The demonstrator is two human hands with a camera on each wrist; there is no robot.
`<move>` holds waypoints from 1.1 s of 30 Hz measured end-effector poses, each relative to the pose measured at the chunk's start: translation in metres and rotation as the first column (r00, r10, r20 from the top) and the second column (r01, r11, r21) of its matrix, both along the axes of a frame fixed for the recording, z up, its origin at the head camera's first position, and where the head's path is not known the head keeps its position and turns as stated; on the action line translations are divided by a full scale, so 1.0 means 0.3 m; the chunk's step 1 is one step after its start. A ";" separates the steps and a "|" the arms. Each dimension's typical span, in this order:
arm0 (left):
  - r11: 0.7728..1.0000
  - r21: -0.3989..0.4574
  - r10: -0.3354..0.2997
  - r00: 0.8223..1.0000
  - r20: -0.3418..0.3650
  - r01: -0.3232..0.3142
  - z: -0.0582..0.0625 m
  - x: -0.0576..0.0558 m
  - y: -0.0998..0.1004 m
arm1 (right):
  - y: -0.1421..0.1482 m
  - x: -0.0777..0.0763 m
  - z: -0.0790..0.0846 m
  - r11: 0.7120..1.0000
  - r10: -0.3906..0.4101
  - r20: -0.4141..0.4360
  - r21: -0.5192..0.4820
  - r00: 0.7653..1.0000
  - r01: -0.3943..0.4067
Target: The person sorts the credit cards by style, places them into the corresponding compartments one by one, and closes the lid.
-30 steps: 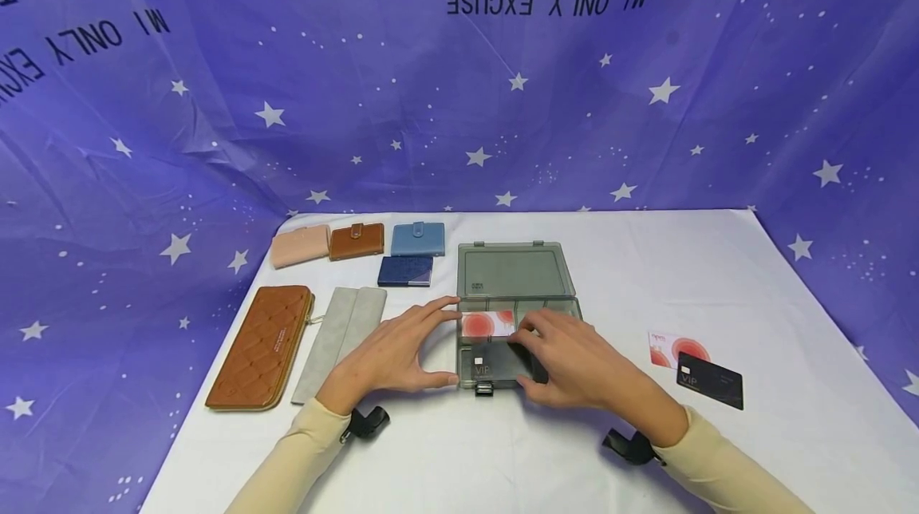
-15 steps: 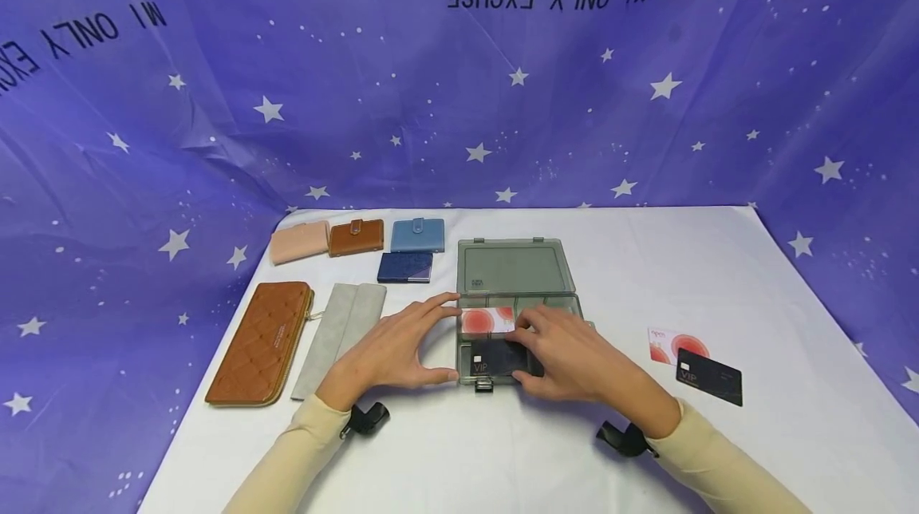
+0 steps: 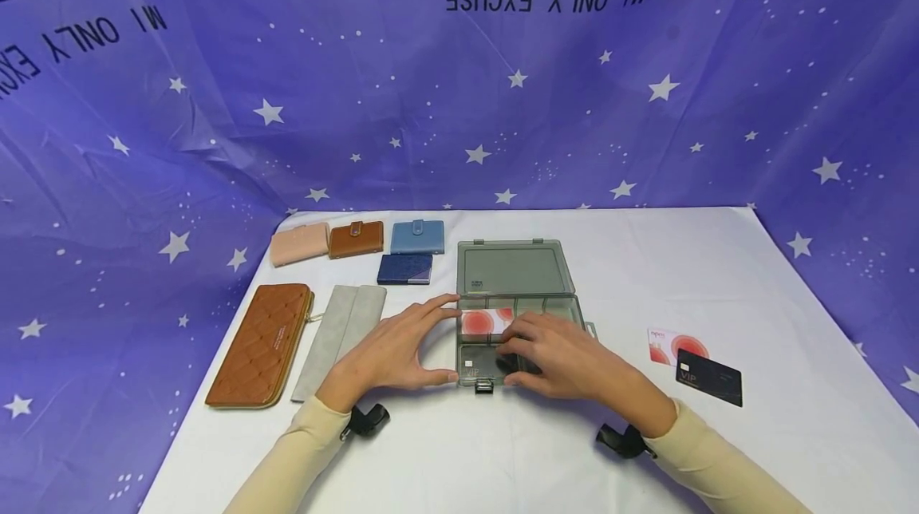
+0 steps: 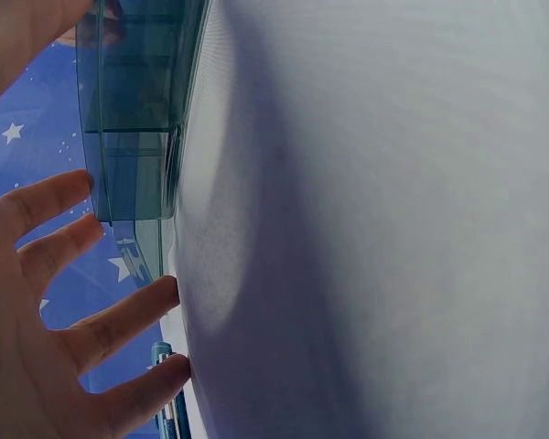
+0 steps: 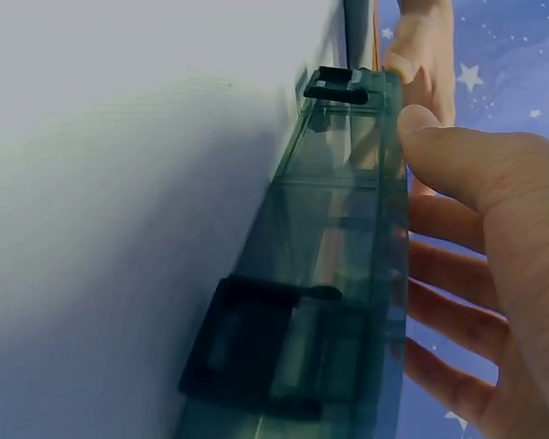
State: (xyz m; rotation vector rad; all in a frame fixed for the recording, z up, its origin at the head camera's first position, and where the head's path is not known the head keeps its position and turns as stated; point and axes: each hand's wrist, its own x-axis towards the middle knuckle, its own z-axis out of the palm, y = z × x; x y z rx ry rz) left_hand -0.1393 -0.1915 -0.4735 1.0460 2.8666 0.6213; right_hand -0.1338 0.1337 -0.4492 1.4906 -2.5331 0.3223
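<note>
A smoky-green clear plastic compartment box (image 3: 581,311) stands with its lid laid back on the table. Inside it, a black VIP card (image 3: 474,361) lies in the front left compartment and a red-and-white card (image 3: 483,322) in the one behind. The fingertips and thumb of my left hand (image 3: 388,350) are spread along the box's left side. My right hand (image 3: 563,354) reaches over the front part, fingertips down at the black card's right end. In the right wrist view its thumb (image 5: 439,151) lies by the front rim; the fingertips are hidden behind the wall.
To the right lie another red-and-white card (image 3: 660,345) and a black card (image 3: 711,378) overlapping it. At left are a brown quilted wallet (image 3: 260,346), a grey wallet (image 3: 337,330), and pink (image 3: 300,245), brown (image 3: 356,240), blue (image 3: 418,237) and navy (image 3: 404,269) card holders.
The black card in the box has shifted slightly left and sits lower. My right hand's fingers have moved a little left over it; my left hand has stayed put.
</note>
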 end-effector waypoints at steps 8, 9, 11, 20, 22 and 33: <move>1.000 -0.006 -0.006 1.000 -0.010 0.006 -0.003 0.001 -0.003 | 0.131 -0.011 0.039 0.993 -0.039 0.016 -0.114 0.999 0.040; 1.000 -0.007 -0.004 1.000 -0.010 0.004 -0.004 0.001 -0.003 | 0.157 -0.013 0.042 0.991 -0.054 0.019 -0.120 0.998 0.056; 1.000 -0.005 -0.006 1.000 -0.012 0.005 -0.005 0.002 -0.003 | 0.213 -0.017 0.045 0.987 -0.085 0.025 -0.131 0.996 0.088; 1.000 -0.004 -0.001 1.000 -0.003 0.001 -0.007 0.007 -0.001 | 0.477 0.029 0.014 0.945 -0.290 0.052 -0.143 0.956 0.295; 1.000 -0.002 0.000 1.000 -0.005 0.000 -0.007 0.007 -0.001 | 0.529 0.050 0.005 0.930 -0.339 0.063 -0.128 0.939 0.344; 1.000 -0.005 -0.011 1.000 -0.023 0.011 -0.003 0.000 0.000 | 0.770 0.142 -0.042 0.823 -0.561 0.132 -0.013 0.817 0.568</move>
